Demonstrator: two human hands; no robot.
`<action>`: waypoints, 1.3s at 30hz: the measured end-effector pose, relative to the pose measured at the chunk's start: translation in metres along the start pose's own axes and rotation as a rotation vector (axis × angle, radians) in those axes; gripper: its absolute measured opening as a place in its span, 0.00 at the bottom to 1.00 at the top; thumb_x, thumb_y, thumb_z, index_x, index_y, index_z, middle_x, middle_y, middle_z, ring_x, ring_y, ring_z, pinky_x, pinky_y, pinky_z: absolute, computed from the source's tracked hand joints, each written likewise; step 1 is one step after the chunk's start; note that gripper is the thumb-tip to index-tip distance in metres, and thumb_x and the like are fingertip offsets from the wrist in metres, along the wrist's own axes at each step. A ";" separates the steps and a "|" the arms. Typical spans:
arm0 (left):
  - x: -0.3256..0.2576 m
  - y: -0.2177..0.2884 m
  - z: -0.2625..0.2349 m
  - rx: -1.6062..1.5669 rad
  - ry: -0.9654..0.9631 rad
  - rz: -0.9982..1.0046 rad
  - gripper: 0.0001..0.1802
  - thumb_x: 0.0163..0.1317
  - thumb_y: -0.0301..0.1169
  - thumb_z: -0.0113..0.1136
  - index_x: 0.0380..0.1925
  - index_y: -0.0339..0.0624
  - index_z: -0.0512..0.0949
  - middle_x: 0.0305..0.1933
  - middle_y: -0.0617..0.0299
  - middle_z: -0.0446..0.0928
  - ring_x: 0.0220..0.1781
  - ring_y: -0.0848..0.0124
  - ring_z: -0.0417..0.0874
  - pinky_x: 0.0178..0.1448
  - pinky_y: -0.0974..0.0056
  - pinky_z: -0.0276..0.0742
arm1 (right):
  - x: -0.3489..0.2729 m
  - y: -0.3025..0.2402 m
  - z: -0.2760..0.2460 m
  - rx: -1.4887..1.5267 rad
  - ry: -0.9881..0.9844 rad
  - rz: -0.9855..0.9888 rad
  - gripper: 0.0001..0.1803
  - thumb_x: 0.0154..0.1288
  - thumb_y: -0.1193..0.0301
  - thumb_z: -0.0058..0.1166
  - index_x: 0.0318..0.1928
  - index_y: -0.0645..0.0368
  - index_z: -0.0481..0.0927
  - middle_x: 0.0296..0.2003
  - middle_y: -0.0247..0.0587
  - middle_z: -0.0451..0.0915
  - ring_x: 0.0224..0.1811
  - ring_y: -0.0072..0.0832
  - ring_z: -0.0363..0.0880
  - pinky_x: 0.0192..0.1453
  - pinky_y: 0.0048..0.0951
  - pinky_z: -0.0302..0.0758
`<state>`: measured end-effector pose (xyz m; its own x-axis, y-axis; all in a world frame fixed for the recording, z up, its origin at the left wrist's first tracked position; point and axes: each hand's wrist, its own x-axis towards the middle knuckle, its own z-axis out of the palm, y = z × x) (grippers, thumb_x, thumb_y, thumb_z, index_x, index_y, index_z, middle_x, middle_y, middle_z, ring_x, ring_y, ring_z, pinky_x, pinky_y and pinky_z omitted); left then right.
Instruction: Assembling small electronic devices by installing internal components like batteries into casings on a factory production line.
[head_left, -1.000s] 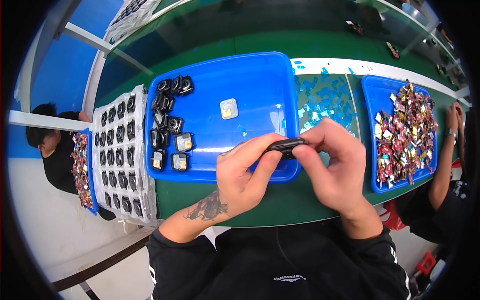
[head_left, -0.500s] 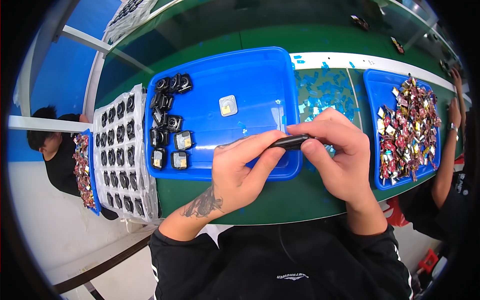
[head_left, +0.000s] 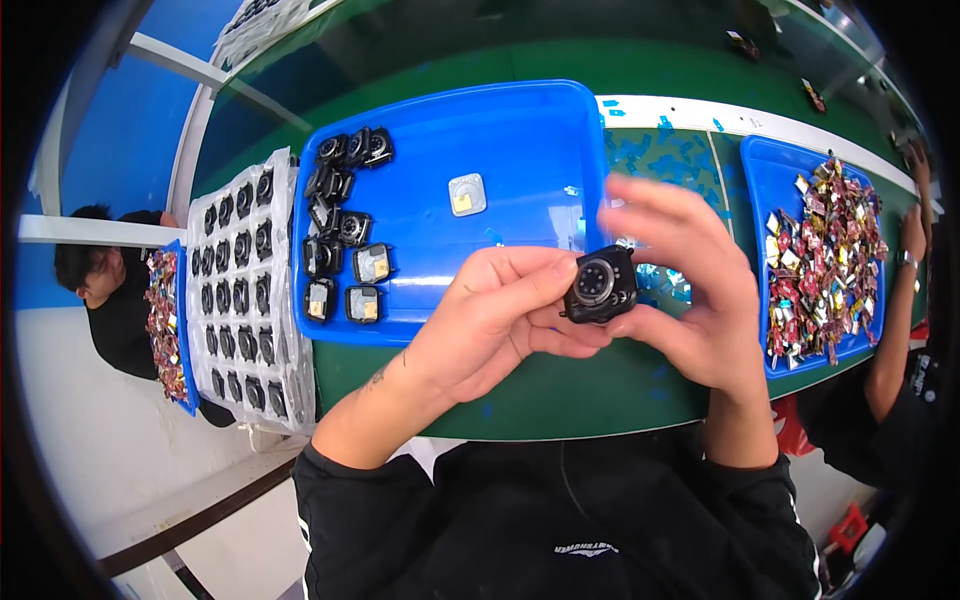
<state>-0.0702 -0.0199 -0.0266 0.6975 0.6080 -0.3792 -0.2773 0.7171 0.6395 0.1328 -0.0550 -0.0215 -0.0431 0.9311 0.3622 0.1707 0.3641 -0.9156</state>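
Observation:
A black smartwatch case (head_left: pixel 600 286) is held over the front edge of the large blue tray (head_left: pixel 470 100), its round sensor side facing up. My left hand (head_left: pixel 500 310) grips its left side, thumb on top and fingers beneath. My right hand (head_left: pixel 700 290) has its thumb at the case's lower right edge, while its raised fingers are apart and slightly blurred. Several black watch cases (head_left: pixel 353 228) lie along the tray's left side, some showing pale insides. A light square watch part (head_left: pixel 466 195) lies alone near the tray's middle.
Left of the tray, a white plastic sheet tray (head_left: pixel 229 322) holds rows of watch cases. Blue film scraps (head_left: pixel 665 160) litter the green table (head_left: pixel 560 415). A second blue tray (head_left: pixel 757 165) at right holds piled small parts (head_left: pixel 822 260). Other people sit at both sides.
The watch case has turned from edge-on to show its sensor side. My right fingers have lifted off it and spread. The view has shifted slightly.

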 end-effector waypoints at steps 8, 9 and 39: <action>-0.005 0.002 -0.002 -0.063 -0.035 -0.083 0.18 0.72 0.32 0.50 0.51 0.24 0.74 0.41 0.46 0.83 0.37 0.58 0.88 0.42 0.58 0.89 | 0.002 0.003 -0.002 -0.213 -0.129 -0.417 0.16 0.43 0.70 0.71 0.37 0.57 0.88 0.37 0.39 0.83 0.36 0.32 0.82 0.37 0.30 0.78; -0.005 0.002 -0.002 -0.056 -0.052 -0.102 0.18 0.72 0.31 0.50 0.51 0.24 0.74 0.41 0.46 0.83 0.37 0.58 0.88 0.42 0.58 0.89 | 0.003 0.002 -0.002 -0.195 -0.148 -0.461 0.14 0.44 0.70 0.71 0.35 0.57 0.88 0.35 0.39 0.83 0.35 0.31 0.82 0.36 0.30 0.77; -0.004 -0.004 0.052 0.755 -0.067 0.296 0.26 0.63 0.14 0.55 0.62 0.28 0.67 0.51 0.47 0.79 0.48 0.63 0.85 0.51 0.66 0.81 | -0.032 -0.013 -0.024 0.027 0.019 -0.158 0.09 0.53 0.71 0.68 0.35 0.59 0.83 0.25 0.38 0.78 0.28 0.34 0.79 0.31 0.32 0.75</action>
<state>-0.0378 -0.0433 0.0073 0.7096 0.6977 -0.0986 0.0473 0.0924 0.9946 0.1552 -0.0903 -0.0176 -0.0486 0.8618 0.5049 0.1366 0.5064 -0.8514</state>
